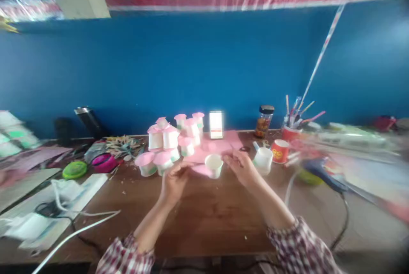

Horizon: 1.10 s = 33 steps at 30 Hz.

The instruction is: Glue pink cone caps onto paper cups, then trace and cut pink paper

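A white paper cup [214,167] with its open mouth up is in front of me, between my hands. My left hand [175,179] pinches a flat pink paper piece [202,170], which lies against the cup's left side. The fingers of my right hand [242,166] are closed at the cup's right rim; blur hides the exact contact. Left of the hands, several white cups with pink paper tops [171,137] are grouped, some stacked. Another plain white cup [263,161] stands to the right of my right hand.
Pink paper sheets [234,138] lie behind the cup. A red cup [280,151], a dark-lidded jar [265,120] and a blue glue gun [324,174] with its cord are at right. At left are wooden sticks [123,146], a green tape roll [74,170] and white cables [79,229].
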Motion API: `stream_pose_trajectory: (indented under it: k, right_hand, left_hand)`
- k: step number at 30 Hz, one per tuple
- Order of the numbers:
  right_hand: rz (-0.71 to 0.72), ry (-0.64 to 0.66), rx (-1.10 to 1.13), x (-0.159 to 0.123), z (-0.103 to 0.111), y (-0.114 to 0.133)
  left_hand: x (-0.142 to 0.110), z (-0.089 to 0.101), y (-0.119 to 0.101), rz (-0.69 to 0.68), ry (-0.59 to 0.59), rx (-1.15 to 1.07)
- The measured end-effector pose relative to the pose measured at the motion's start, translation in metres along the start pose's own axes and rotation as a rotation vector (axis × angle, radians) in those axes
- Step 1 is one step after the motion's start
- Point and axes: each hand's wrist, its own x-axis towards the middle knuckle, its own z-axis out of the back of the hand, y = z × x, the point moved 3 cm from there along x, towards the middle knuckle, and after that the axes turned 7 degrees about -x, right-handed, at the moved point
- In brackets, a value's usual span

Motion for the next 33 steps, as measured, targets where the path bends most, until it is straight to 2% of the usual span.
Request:
stream_pose_trajectory:
  k: [3, 8, 12, 14, 16, 20, 22, 28, 33]
  right_hand:
    - [-0.141, 0.158, 0.132, -0.004, -0.008, 0.001]
    - [-0.354, 0.508, 0.369, -0.025, -0.023, 0.006]
    - [-0.420, 0.567, 0.648, -0.041, -0.029, 0.004]
    - [-0.447, 0.556, 0.756, -0.047, -0.029, 0.001]
    - [-0.450, 0.520, 0.826, -0.051, -0.025, -0.001]
    - [-0.420, 0.352, 0.808, -0.053, -0.001, -0.004]
    - [-0.398, 0.262, 0.767, -0.052, 0.013, -0.005]
    - [-0.356, 0.160, 0.686, -0.045, 0.040, -0.001]
    - [-0.300, 0.073, 0.738, -0.019, 0.039, -0.009]
  left_hand:
    - [-0.002, -0.008, -0.005, 0.028, 0.095, -0.054]
    - [-0.007, -0.021, -0.012, 0.085, 0.251, -0.064]
    - [-0.013, -0.029, -0.015, 0.110, 0.359, -0.034]
    - [-0.015, -0.034, -0.014, 0.119, 0.428, -0.035]
    - [-0.014, -0.037, -0.011, 0.120, 0.438, 0.022]
    - [0.002, -0.041, 0.001, 0.136, 0.285, 0.304]
    - [0.013, -0.047, 0.008, 0.159, 0.238, 0.321]
    - [0.032, -0.058, 0.025, 0.250, 0.183, 0.101]
    - [0.032, -0.060, 0.032, 0.427, 0.020, -0.272]
